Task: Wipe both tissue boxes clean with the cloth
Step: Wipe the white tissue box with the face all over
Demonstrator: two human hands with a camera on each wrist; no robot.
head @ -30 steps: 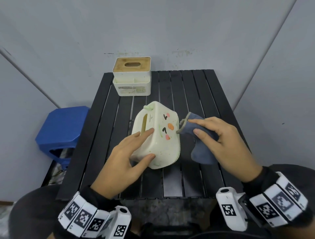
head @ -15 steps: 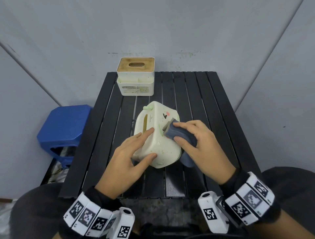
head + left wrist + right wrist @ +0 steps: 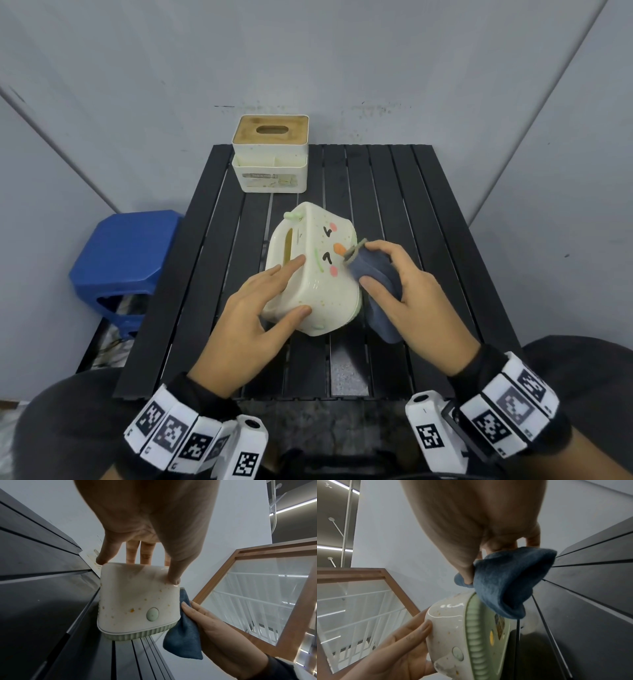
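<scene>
Left hand [image 3: 253,318] fingers gripping tipped cartoon-face tissue box [image 3: 318,274] (speckled), right hand [image 3: 416,301] fingers pinching blue cloth [image 3: 375,277] against it

A black table [image 3: 394,205] made of long slats holds two boxes. A white box with a brown top [image 3: 270,161] stands at the far edge. A cream box with a funny face [image 3: 318,274] lies tipped on its side in the middle.
</scene>
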